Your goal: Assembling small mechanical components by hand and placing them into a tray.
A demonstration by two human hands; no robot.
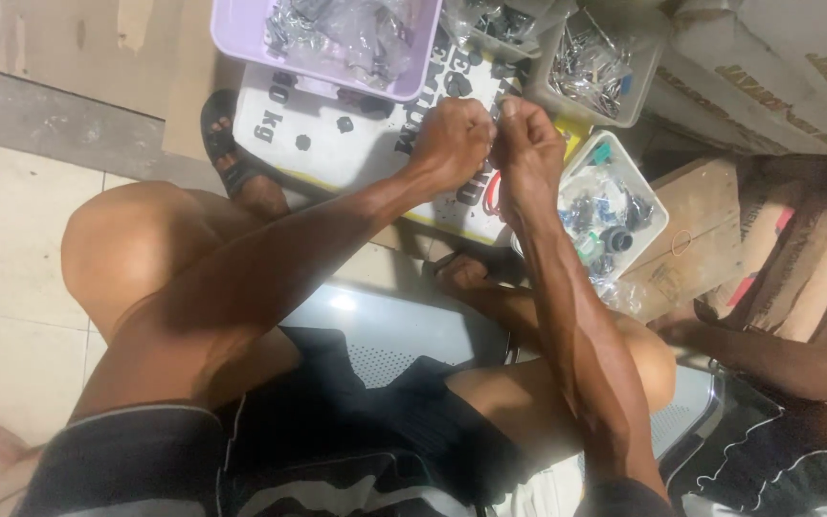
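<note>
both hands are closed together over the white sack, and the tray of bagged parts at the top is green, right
Not quite: the tray of bagged parts is lilac, not green, as the head view shows. The left hand and right hand do meet, fists closed, over the white sack.

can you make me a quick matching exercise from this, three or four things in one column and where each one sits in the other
Things:
1. lilac tray
2. white tub
3. sandal
4. left hand

Places:
A. pressed against the right hand over the white sack
B. top of view, holding clear bags of parts
C. on the foot left of the sack
D. right of the hands, holding small dark parts

Pairs: 1-B, 2-D, 3-C, 4-A
</note>
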